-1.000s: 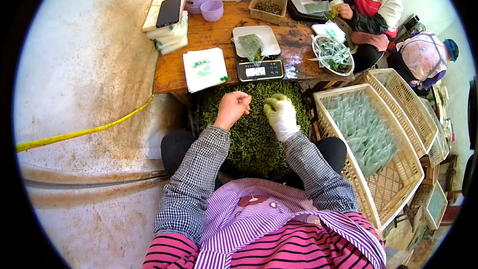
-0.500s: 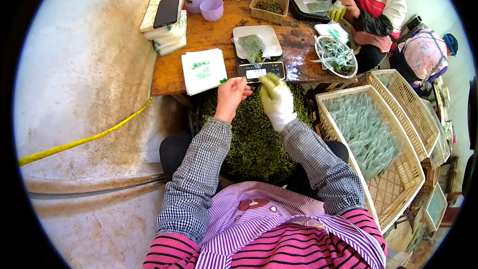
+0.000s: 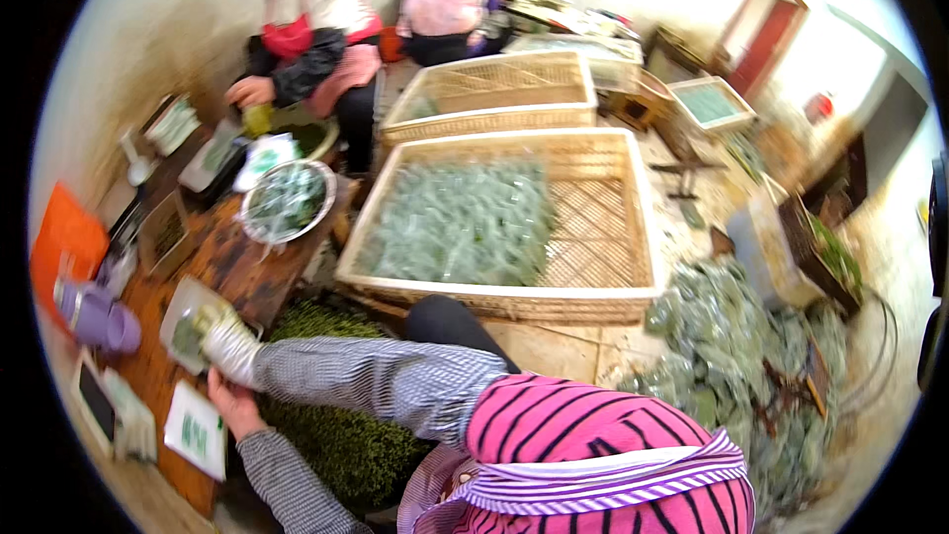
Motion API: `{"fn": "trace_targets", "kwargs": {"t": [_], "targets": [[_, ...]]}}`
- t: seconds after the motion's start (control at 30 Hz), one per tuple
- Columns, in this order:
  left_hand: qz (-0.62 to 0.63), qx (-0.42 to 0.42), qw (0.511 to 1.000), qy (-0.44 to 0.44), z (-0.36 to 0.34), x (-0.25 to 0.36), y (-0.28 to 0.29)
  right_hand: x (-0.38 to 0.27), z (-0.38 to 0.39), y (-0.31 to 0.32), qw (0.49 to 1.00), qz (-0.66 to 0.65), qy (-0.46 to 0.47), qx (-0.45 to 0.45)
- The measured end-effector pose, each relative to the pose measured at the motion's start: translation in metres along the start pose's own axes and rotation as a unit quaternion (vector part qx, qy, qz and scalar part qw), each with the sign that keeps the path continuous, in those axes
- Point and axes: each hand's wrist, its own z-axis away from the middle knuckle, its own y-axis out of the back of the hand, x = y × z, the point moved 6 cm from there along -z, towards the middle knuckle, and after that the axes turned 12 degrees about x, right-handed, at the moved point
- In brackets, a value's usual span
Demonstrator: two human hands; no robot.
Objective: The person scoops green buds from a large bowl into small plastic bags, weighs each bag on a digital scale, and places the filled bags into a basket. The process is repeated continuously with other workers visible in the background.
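My right hand (image 3: 229, 346), in a white glove with yellowish fingertips, reaches over the pale tray of the scale (image 3: 182, 289). Its fingers are at the clear bag of green leaves (image 3: 186, 338) lying there; blur hides whether they grip it. Just below, my bare left hand (image 3: 233, 405) is open beside the scale's near edge, its fingers stretched out and holding nothing I can see. A stack of white printed bags (image 3: 195, 432) lies on the table by that hand. Under my forearms is a heap of small green leaves (image 3: 336, 450).
A large cream crate (image 3: 603, 237), partly filled with packed clear bags, stands beside the table (image 3: 232, 267). Another crate (image 3: 494, 89) is behind it. A bowl of bags (image 3: 289, 203) sits near a seated co-worker (image 3: 326, 49). Many filled bags (image 3: 707, 336) are piled at the right.
My view has swung to the right, bringing the crates to the middle. My gloved right hand has moved from the scale's front onto its tray by the bag; my left hand stays near the scale.
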Motion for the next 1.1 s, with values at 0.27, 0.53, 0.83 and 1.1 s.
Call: {"fn": "trace_targets", "kwargs": {"t": [0.27, 0.53, 0.83, 1.1], "targets": [[-0.101, 0.064, 0.993, -0.020, 0.027, -0.009, -0.065, 0.046, 0.010, -0.028, 0.994, 0.047, -0.101, -0.016], [-0.079, 0.039, 0.996, 0.027, -0.010, -0.005, -0.056, 0.049, 0.001, -0.012, 0.957, -0.143, -0.247, 0.051], [-0.047, 0.014, 0.999, -0.017, -0.003, -0.018, -0.077, 0.070, 0.008, -0.017, 0.968, -0.170, -0.176, 0.055], [-0.101, 0.019, 0.988, -0.118, 0.076, -0.019, -0.054, 0.043, 0.053, 0.115, 0.958, -0.196, -0.200, 0.063]]}}
